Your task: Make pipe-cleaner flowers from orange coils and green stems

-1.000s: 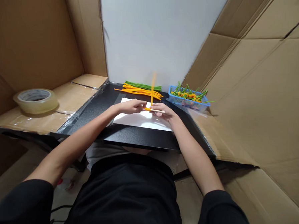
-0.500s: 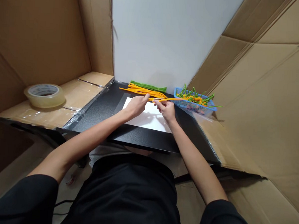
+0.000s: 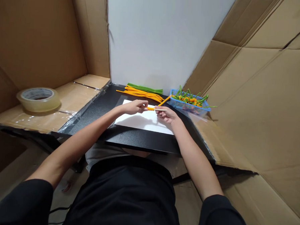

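A blue plastic basket (image 3: pixel 189 107) is seen at 2 o'clock from the hands. It is filled with bent green and orange pipe cleaners, and green ends are poking up past its rim.

At 12 o'clock, a bundle of green pipe cleaners (image 3: pixel 145 88) and a bundle of orange pipe cleaners (image 3: pixel 138 93) are laid flat on a black table (image 3: pixel 138 140). A white paper sheet (image 3: pixel 137 120) is lying under the hands. At 9 o'clock, a roll of clear tape (image 3: pixel 38 100) is set on a brown cardboard shelf (image 3: pixel 75 103). The table is closed in by cardboard sides (image 3: pixel 253 97) and a white wall (image 3: pixel 166 39).

A thin wooden stick (image 3: pixel 161 110) is held over the paper. An orange pipe cleaner (image 3: pixel 151 109) is wound around it, and its free end is pointed to 1 o'clock. The coil is pinched by the fingers (image 3: pixel 141 106) of the left hand (image 3: pixel 134 107). The stick is pinched by the fingers (image 3: pixel 158 110) of the right hand (image 3: pixel 166 114).

Half a second before, the free end was stretched toward the basket. Now it is shorter, and the hands are closer together.
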`<state>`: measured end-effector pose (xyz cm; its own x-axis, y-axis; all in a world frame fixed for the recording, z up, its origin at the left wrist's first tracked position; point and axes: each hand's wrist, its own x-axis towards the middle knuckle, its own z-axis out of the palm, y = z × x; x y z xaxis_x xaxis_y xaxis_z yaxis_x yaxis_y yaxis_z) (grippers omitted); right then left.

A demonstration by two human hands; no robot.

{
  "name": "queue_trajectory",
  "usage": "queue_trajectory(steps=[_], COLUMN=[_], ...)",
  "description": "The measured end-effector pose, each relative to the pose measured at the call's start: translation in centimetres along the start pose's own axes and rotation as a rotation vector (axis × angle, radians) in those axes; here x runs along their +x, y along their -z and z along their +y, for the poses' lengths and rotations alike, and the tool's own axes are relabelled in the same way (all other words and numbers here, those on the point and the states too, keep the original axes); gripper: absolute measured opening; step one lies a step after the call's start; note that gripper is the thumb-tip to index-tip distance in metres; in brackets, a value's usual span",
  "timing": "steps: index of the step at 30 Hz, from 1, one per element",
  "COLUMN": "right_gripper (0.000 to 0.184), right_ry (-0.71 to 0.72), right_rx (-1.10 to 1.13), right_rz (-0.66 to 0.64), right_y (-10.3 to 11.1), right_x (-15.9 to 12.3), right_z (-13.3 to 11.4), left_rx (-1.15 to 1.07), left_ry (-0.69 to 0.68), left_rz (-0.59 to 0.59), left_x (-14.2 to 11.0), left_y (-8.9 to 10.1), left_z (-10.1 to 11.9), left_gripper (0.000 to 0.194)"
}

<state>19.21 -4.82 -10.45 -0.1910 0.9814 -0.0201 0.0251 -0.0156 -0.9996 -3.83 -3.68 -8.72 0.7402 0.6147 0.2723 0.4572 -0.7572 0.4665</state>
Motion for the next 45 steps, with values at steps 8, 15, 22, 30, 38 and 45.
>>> queue_trajectory(steps=[8,15,22,30,38,45], right_gripper=[0.024,0.029,0.016,0.023,0.019,0.008], right_ry=[0.161,0.127,-0.055,-0.031,0.102,-0.146], right_rx=[-0.089,0.049,0.081,-0.106,-0.123,0.008], right_rz=[0.124,0.145,0.010,0.070,0.199,0.090], right_y=[-0.7,-1.8,-0.9,-0.2,-1.9,-0.5], right_x=[-1.0,-0.8,-0.2,-1.1,-1.1,0.1], right_z=[-0.9,-0.3,-0.3,-0.8,-0.4,0.2], left_rx=[0.320,0.291,0.076,0.185,0.353,0.196], left_ry=[0.146,0.289,0.155,0.023,0.325,0.201], left_rz=[0.117,0.318,0.272,-0.043,0.274,0.228], left_x=[0.2,0.6,0.6,-0.5,0.5,0.4], left_y=[-2.0,-2.4,-1.2,0.1,-2.2,-0.3], left_z=[0.4,1.3,1.0,0.0,-0.1,-0.1], left_gripper=[0.027,0.020,0.013,0.009,0.025,0.018])
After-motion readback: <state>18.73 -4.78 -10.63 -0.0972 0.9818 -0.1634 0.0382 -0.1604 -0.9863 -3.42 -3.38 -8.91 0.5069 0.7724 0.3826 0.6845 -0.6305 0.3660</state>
